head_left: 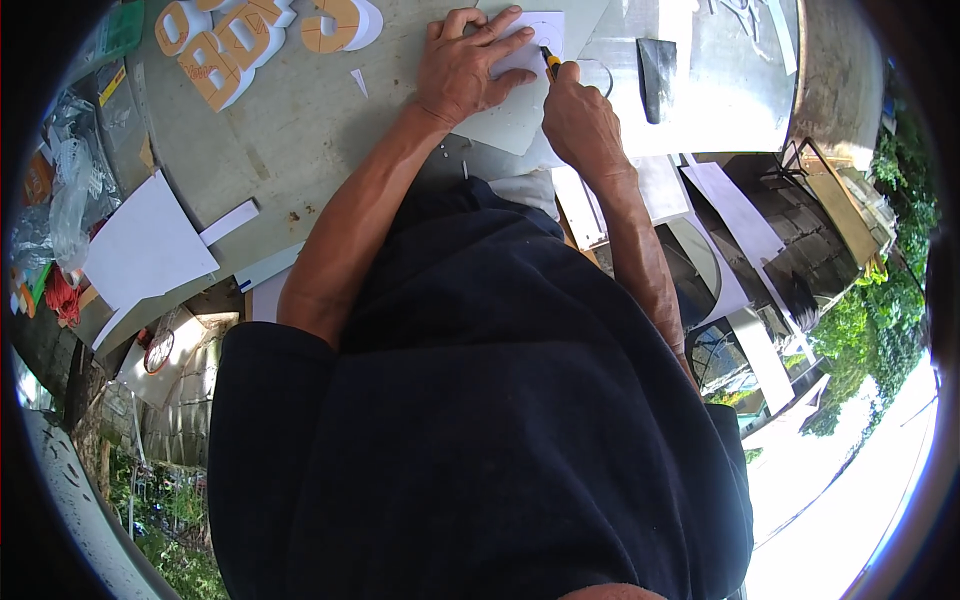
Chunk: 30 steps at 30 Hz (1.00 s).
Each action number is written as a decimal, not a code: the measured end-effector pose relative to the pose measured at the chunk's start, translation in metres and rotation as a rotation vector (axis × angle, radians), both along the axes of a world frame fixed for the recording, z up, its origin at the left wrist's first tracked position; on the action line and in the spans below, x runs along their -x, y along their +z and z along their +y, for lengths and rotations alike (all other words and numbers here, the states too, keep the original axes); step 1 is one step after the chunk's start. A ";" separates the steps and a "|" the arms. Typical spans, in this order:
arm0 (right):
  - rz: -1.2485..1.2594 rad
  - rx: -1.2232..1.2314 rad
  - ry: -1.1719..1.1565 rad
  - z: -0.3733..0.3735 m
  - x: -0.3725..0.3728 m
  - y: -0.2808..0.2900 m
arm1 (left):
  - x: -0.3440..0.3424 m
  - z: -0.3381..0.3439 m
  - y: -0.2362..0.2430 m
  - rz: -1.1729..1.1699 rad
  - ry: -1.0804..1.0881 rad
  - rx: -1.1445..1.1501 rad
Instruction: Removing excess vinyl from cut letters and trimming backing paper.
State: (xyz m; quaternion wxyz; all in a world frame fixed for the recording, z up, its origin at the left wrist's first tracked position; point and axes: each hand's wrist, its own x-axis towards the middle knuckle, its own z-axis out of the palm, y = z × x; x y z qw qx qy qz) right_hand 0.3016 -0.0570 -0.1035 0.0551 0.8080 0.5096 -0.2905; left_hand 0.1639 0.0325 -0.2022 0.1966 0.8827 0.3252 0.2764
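Knife clenched in my right hand, long axis slanting up and left, tip at the white sheet, which lies just ahead and left of that fist; my left hand is nearer, fingers spread across it, grasping nothing. Blade touching? Can't tell.

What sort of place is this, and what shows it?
Probably an open-air craft workshop: thick cut letters lie on the table, the right hand holds a knife, and leaves show nearby.

Smooth papery white sheet far, plastic-looking cutter handle, glossy plastic bags left, matt cloth shirt near, shiny panel right
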 end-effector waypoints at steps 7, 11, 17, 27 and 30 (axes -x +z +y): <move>0.007 0.003 -0.028 -0.004 0.003 0.002 | -0.001 0.000 0.001 0.035 0.007 -0.015; 0.044 0.025 -0.047 -0.011 0.006 0.004 | 0.001 0.001 -0.006 0.028 0.005 -0.006; 0.032 0.021 -0.040 -0.026 0.008 0.000 | 0.001 -0.001 -0.006 0.020 0.007 0.011; -0.044 -0.043 -0.015 -0.044 0.014 -0.007 | 0.000 0.000 -0.003 0.008 -0.001 0.021; -0.035 -0.065 -0.039 -0.042 0.014 -0.007 | -0.001 0.003 -0.003 -0.004 -0.003 0.014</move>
